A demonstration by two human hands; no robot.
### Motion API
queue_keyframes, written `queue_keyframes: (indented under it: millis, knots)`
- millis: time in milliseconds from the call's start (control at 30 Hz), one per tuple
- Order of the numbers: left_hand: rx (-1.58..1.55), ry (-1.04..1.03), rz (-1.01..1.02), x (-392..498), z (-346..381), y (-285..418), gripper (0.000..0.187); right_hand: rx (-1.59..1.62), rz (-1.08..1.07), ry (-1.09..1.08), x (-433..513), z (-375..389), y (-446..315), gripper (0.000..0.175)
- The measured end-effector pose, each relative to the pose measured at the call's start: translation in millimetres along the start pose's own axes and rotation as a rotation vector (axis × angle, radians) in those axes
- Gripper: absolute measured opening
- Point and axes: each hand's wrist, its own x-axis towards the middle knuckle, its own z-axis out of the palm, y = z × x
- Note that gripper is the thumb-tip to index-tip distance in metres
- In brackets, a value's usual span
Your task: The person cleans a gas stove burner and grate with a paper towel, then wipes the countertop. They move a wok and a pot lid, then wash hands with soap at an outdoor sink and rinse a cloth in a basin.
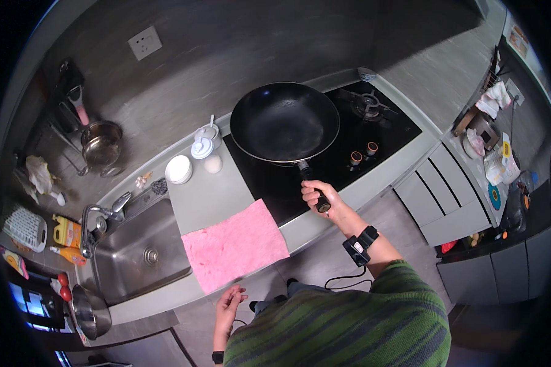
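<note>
My right hand (pixel 320 198) is wrapped around the black handle (pixel 306 171) of a large black wok (pixel 287 121). Above the left part of a black glass gas hob (pixel 275 188) sits the wok, its inside bare and dark. The wok hides the burner beneath it, so I cannot tell whether it rests there or is lifted. Near the counter's front edge, my left hand (pixel 230 300) hangs loosely curled with nothing in it. Just beyond it, a pink cloth (pixel 236 247) lies flat on the counter, its lower edge reaching the front rim.
A steel sink (pixel 142 257) with a faucet (pixel 88 229) is at left. White bowls (pixel 179 169) and lidded jars (pixel 206 151) stand by the wall. The second burner (pixel 368 106) and two knobs (pixel 363 154) are right of the wok. A steel pot (pixel 91 312) sits left of the sink.
</note>
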Motion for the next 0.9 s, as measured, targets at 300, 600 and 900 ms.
queue_keyframes:
  millis: [300, 600, 900]
  knots:
    - [-0.058, 0.067, 0.017, -30, -21, -29, 0.034, 0.154, 0.027, -0.053, -1, 4, 6, 0.015]
    - [-0.151, 0.100, 0.034, -71, -27, -73, 0.037, 0.168, 0.032, -0.417, 7, -46, 6, 0.051]
    - [-0.209, 0.136, 0.059, -122, -68, -112, 0.039, 0.042, -0.264, 0.191, -8, -119, 62, 0.054]
